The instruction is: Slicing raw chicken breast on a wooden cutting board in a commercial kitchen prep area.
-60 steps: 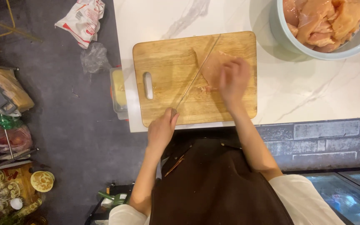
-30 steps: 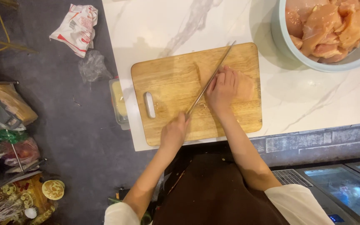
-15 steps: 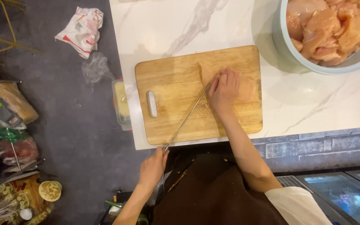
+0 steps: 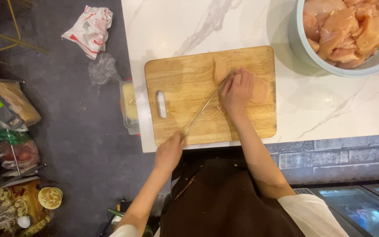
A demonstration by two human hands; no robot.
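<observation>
1. One risk stood out: the right hand (image 4: pixel 237 92) lay flat on the chicken piece (image 4: pixel 259 90) with its fingers spread, right beside the blade of the knife (image 4: pixel 207 105) — a slip on the wet meat could have brought steel against a fingertip.
2. The left hand (image 4: pixel 169 151) was closed around the knife's handle at the near edge of the cutting board (image 4: pixel 185 83); a loose grip might have let the blade wander.
3. Counted: one board, one knife, one piece under the hand — and one bowl (image 4: pixel 303 48) at the far right, heaped with raw pieces too crowded to number.
</observation>
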